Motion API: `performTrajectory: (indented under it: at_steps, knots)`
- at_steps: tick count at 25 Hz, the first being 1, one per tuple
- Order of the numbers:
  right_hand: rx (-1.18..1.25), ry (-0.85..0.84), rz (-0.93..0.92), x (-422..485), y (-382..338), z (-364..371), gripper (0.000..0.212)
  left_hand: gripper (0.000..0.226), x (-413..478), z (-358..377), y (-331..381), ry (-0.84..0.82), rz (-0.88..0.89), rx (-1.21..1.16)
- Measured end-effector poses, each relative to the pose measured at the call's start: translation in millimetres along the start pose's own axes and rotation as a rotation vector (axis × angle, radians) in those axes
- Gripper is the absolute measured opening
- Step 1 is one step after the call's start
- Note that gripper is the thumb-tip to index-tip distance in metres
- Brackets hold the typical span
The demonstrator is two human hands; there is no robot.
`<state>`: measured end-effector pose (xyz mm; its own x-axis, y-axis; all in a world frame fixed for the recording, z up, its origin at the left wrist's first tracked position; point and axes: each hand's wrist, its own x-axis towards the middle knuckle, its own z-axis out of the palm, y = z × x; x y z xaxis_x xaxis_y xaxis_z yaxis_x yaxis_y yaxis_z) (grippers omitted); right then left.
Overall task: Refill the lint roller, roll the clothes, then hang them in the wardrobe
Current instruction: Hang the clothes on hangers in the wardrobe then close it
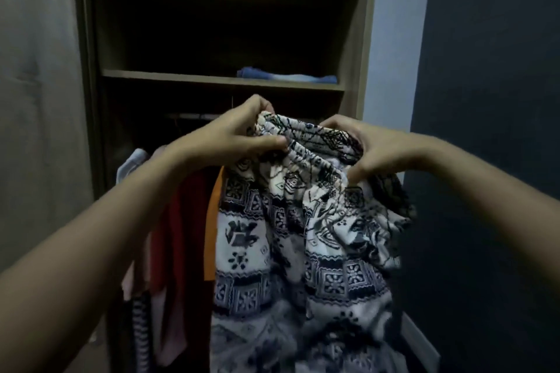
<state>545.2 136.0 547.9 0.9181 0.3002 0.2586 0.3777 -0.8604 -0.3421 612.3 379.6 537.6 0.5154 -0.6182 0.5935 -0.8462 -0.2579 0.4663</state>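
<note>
Garment: thin woven cloth, off-white printed with dark bands of squares, diamonds and small figures. Held up in front of the open wardrobe, gathered elastic waistband uppermost, long axis vertical, the body falling straight down past the bottom edge of the view. Waistband bunched into ridges between the two hands, running roughly left to right and a little downward toward the right.

Left hand: fingers curled shut, pinching the waistband's left end, thumb on the near side.

Right hand: fingers closed over the waistband's right end, knuckles toward the camera.

Wardrobe: brown board, door open at the left, plain flat panels. One shelf crosses above the hands; its front edge is just above the left hand's knuckles. Dark empty-looking space over the shelf.

Folded cloth: blue and pale, lying flat on the shelf's right half.

Hanging clothes: red, orange, pale pink and a dark striped piece, close-packed in the left of the lower compartment, touching or just behind the garment's left edge. Rail mostly hidden in shadow.

Wall: dark, smooth, at the right, near the garment's right edge.
</note>
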Motion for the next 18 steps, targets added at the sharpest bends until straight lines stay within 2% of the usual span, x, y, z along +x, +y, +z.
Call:
performTrajectory:
  at_steps: [2,4,5,8,10,12,13,15,16,18]
  knots:
    - [-0.059,0.114,-0.057,-4,-7,24,0.079,0.028,-2,-2,-3,0.165,0.056,0.067]
    - [0.065,0.196,-0.130,-11,-15,57,0.081,0.022,-8,0,-1,0.265,0.114,0.184]
    - [0.089,0.224,-0.142,-16,-20,75,0.089,0.022,-11,3,2,0.287,0.148,0.247]
    - [0.015,0.269,-0.017,-23,-24,132,0.114,0.025,-12,11,7,0.325,0.163,0.387]
    - [0.005,0.343,-0.011,-23,-14,175,0.101,0.026,-10,6,-1,0.349,0.096,0.427]
    - [-0.004,0.475,-0.051,-25,1,202,0.070,0.025,-11,-7,-17,0.327,0.002,0.439]
    - [-0.039,0.482,-0.074,-26,7,204,0.059,0.026,-14,-15,-29,0.291,-0.036,0.453]
    - [-0.271,0.353,-0.035,-23,16,196,0.037,0.026,-24,-28,-52,0.225,-0.112,0.420]
    - [-0.367,0.229,-0.014,-20,20,189,0.031,0.026,-31,-34,-62,0.212,-0.144,0.386]
    - [-0.344,-0.011,-0.049,-17,24,173,0.035,0.026,-44,-42,-83,0.211,-0.200,0.367]
